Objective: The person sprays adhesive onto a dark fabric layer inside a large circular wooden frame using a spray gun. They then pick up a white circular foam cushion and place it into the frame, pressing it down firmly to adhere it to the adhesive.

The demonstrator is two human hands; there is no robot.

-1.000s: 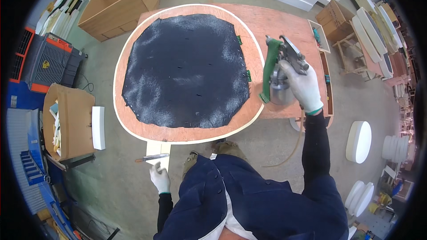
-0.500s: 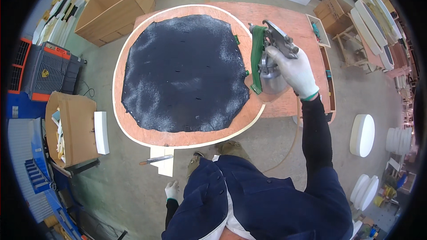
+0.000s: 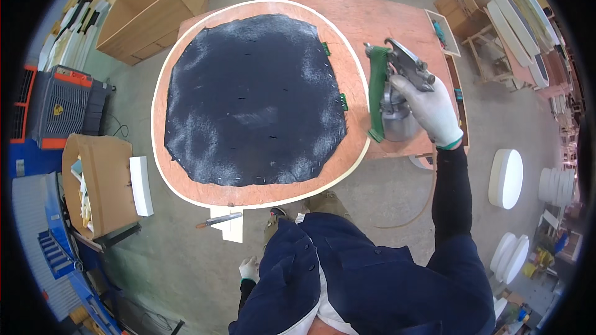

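My right hand (image 3: 428,108), in a white glove with a green cuff, is wrapped round the handle of a metal spray gun (image 3: 406,65) with a cup below. A green strip (image 3: 377,93) runs along the gun's front. The gun is over the table, just right of a rounded wooden panel (image 3: 356,142) with a pale rim. Black fabric (image 3: 248,99) with whitish patches covers the panel's middle; green tabs (image 3: 344,102) show at its right edge. Low beside my body, my gloved left hand (image 3: 249,268) hangs with fingers loosely apart, nothing seen in it.
The reddish wooden table (image 3: 347,15) carries the panel. A hose (image 3: 428,205) trails below my right arm. A wooden-handled tool (image 3: 218,221) lies on a pale piece (image 3: 233,231) by the near rim. Left are a cardboard box (image 3: 112,180) and a grey-orange machine (image 3: 65,108); right, white round pieces (image 3: 506,178).
My right hand and the spray gun have shifted right and slightly nearer, away from the panel's edge. The left hand hangs a little closer to my body. The view has shifted slightly.
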